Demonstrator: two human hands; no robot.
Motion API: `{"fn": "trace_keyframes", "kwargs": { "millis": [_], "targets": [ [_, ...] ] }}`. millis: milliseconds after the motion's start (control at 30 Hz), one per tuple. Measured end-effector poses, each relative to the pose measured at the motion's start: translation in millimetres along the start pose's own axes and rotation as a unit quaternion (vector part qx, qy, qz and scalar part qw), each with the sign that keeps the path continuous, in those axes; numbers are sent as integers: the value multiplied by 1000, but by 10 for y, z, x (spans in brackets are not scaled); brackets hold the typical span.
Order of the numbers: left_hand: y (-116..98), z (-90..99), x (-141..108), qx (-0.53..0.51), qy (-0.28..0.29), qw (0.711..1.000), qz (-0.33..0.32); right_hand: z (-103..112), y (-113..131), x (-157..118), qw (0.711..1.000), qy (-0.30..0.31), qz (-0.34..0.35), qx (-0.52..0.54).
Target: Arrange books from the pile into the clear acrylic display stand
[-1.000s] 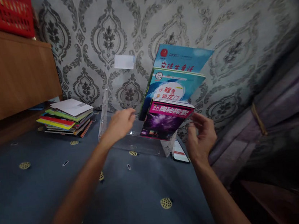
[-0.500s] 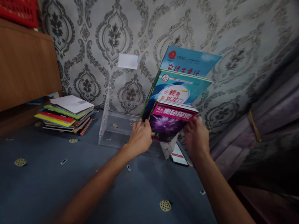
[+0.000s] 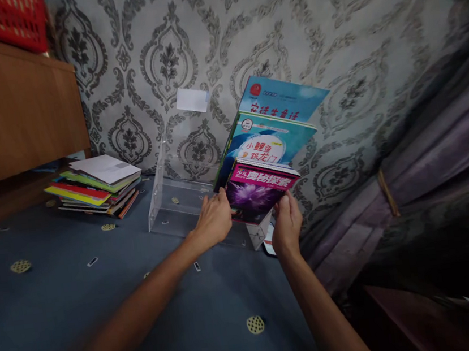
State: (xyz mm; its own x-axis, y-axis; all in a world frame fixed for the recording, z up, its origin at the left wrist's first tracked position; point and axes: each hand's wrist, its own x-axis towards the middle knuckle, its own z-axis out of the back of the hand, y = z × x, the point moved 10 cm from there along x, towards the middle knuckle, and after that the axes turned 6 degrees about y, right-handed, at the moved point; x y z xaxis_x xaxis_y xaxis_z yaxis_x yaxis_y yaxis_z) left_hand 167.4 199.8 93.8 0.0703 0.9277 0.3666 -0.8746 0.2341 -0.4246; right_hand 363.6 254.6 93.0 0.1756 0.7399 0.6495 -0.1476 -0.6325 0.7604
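A purple book with a starburst cover leans in the front step of a clear acrylic book stand. Fingers of my left hand are closed at its left edge. My right hand grips its lower right edge, the fingertips pointing up. Just behind stands a teal book with a white oval on its cover. A light-blue book rises at the back, its lower part hidden. The stand's left half holds no books.
To the left lies a loose stack of books topped with white paper. A phone is partly behind my right hand. A wooden cabinet carries a red basket. A tied curtain hangs at right.
My right hand has moved in against the purple book's right edge and now covers more of the phone. My left hand stays at the left edge. The whole view has shifted slightly.
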Motion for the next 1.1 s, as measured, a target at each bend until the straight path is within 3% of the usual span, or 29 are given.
{"fn": "trace_keyframes", "kwargs": {
  "millis": [267, 667, 1100],
  "targets": [
    [10, 0, 61, -5, -5, 1000, 8, -34, 81, 168, 999, 13, 3, 29],
    [50, -4, 122, -19, -4, 1000, 1, -40, 77, 184, 1000, -5, 3, -14],
    [59, -5, 117, -12, -13, 1000, 8, -53, 21, 144, 999, -25, -18, 14]
  ]
}}
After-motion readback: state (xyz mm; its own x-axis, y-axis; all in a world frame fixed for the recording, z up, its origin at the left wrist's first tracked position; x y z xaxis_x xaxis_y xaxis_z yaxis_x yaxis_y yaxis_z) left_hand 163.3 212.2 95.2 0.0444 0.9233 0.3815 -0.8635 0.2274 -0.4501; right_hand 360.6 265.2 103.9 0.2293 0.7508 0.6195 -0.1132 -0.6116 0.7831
